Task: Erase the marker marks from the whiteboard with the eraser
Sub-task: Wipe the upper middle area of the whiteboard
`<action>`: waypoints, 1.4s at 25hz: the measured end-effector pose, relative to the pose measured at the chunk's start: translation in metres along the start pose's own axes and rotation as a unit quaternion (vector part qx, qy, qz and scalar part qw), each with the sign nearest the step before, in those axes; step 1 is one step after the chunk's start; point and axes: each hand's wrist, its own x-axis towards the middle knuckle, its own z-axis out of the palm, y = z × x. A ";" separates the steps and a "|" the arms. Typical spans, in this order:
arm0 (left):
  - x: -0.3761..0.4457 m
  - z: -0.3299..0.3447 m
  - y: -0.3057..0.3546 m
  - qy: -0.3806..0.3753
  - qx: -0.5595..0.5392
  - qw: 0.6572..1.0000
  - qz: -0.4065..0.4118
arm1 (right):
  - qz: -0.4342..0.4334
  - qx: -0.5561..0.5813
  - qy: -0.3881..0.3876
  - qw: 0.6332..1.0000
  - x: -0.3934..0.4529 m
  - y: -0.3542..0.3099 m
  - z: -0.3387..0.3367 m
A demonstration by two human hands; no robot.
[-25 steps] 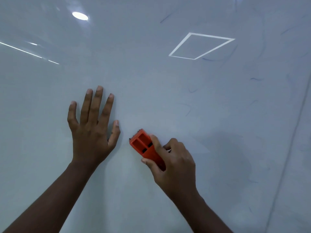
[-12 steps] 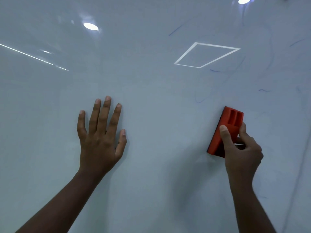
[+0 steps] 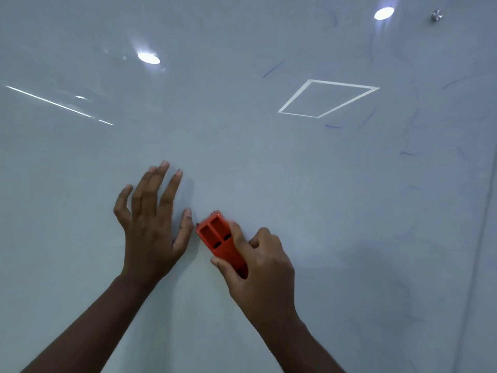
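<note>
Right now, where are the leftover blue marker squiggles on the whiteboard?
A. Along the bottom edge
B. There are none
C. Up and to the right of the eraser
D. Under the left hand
C: faint blue marks show on the whiteboard up and to the right of the orange eraser that the right hand grips.

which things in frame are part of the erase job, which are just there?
Job: right hand gripping orange eraser; whiteboard; blue marker marks.
Just there: left hand with spread fingers on the board; ceiling-light reflections; metal board mount.
</note>
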 end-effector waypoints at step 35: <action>0.140 0.018 -0.024 0.027 0.055 0.997 0.043 | -0.138 -0.064 0.186 0.971 0.159 0.027 -0.018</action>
